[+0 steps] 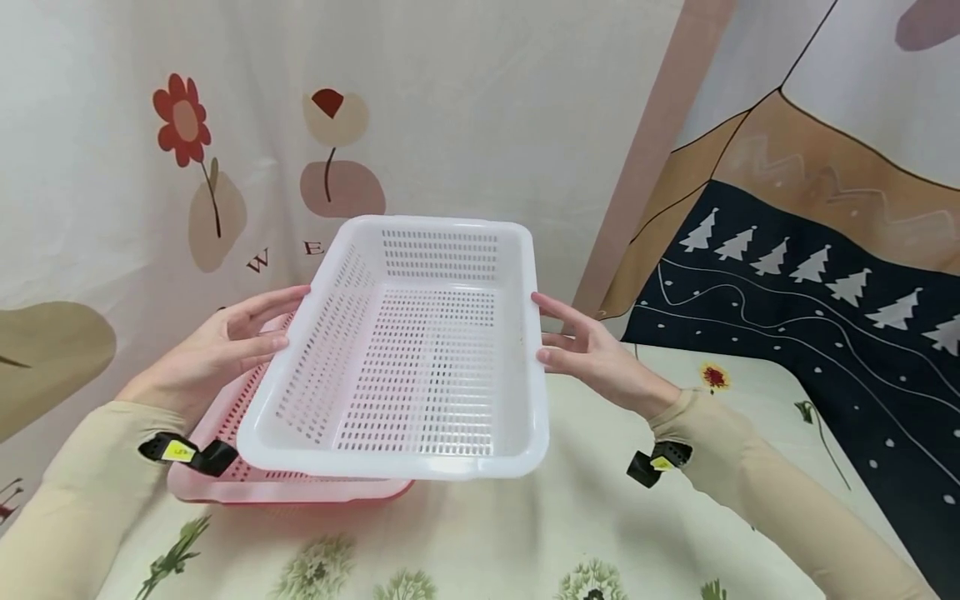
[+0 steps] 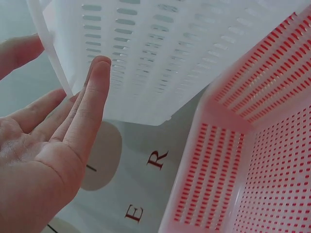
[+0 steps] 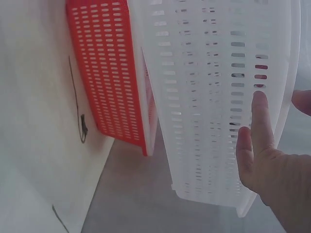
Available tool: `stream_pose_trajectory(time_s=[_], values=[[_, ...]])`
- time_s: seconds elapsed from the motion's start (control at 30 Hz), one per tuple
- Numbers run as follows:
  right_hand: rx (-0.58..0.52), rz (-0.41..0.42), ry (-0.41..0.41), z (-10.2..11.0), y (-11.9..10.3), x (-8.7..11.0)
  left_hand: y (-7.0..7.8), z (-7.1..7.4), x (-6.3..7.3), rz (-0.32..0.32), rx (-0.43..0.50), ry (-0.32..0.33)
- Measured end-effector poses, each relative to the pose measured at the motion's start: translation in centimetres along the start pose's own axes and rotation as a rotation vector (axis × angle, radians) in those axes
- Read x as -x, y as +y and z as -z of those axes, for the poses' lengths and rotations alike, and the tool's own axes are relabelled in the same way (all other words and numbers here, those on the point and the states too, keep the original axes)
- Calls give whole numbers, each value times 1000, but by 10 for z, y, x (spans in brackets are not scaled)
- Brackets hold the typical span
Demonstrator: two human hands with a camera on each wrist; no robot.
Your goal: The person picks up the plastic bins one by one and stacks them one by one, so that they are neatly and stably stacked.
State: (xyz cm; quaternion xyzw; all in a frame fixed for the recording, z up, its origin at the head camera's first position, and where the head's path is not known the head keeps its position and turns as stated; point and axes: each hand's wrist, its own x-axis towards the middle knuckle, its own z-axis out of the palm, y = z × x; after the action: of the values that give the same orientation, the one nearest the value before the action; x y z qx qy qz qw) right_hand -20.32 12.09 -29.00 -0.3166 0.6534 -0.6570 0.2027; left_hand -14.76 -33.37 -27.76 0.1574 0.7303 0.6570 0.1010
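A white slotted plastic basket [image 1: 390, 464] is held up in front of me, tilted so that its inside faces me. My left hand [image 1: 213, 350] holds its left rim, and several fingers [image 2: 95, 97] reach behind the slotted wall. On the opposite rim, my right hand [image 1: 596, 358] grips with the thumb and fingers; in the right wrist view some fingers [image 3: 262, 116] lie along the outer wall. Behind and lower left is a red basket [image 3: 104, 73], pale pink inside with red slots, partly hidden by the white one.
A pale cloth with printed flowers [image 1: 480, 542] covers the table. Behind hangs a light curtain [image 1: 465, 108] with flower and letter prints. At the right is a dark cloth [image 1: 750, 308] with white tree prints.
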Motion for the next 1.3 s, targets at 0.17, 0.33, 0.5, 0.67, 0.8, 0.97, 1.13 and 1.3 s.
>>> stream_pose_trajectory(time_s=[0.17, 0.33, 0.5, 0.67, 0.8, 0.97, 1.13, 1.3], values=[[-39, 20, -19, -5, 1, -7, 0, 4, 6, 27, 127, 4], [-49, 14, -16, -11, 2, -14, -2, 11, 11, 37, 185, -9], [-39, 0, -19, -18, 4, -21, -8, 20, 17, 2, 274, -89], [-57, -15, -35, -26, 7, -28, -11, 32, 22, -48, 144, -90], [-67, -22, -42, -31, 10, -32, -11, 43, 24, -99, -12, -103], [-77, -22, -49, -38, 13, -36, -13, 53, 27, -77, -6, -131], [-92, -33, -53, -43, 16, -41, -17, 59, 30, -91, -40, -121], [-104, -32, -58, -47, 18, -47, -22, 64, 33, -117, 44, -150]])
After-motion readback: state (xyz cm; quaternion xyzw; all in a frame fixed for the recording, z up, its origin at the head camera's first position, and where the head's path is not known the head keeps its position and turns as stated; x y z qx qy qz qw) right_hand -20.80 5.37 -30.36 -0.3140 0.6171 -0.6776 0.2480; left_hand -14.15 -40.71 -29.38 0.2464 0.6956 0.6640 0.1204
